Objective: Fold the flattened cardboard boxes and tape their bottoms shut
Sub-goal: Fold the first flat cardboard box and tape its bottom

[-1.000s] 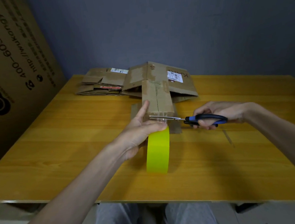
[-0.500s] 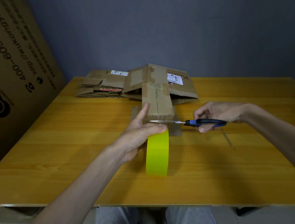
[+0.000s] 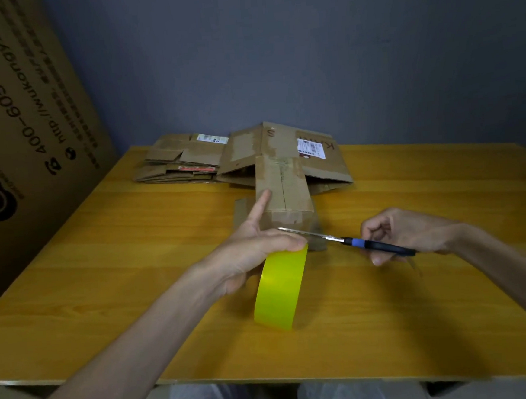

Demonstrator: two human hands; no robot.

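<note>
One tape roll (image 3: 278, 292), one scissors (image 3: 353, 243)

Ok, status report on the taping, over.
Left hand holds yellow tape roll upright. Right hand grips scissors, blades between roll and folded box. Flattened boxes stacked behind, not obstructing.

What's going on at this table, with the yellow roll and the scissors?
A person is taping up a small cardboard box on a wooden table. The left hand grips a roll of yellow tape standing on edge just in front of the box. The right hand holds blue-handled scissors, whose blades reach across between roll and box, apparently to cut the tape; the strip itself is hard to see. More flattened boxes lie stacked at the far side.
</note>
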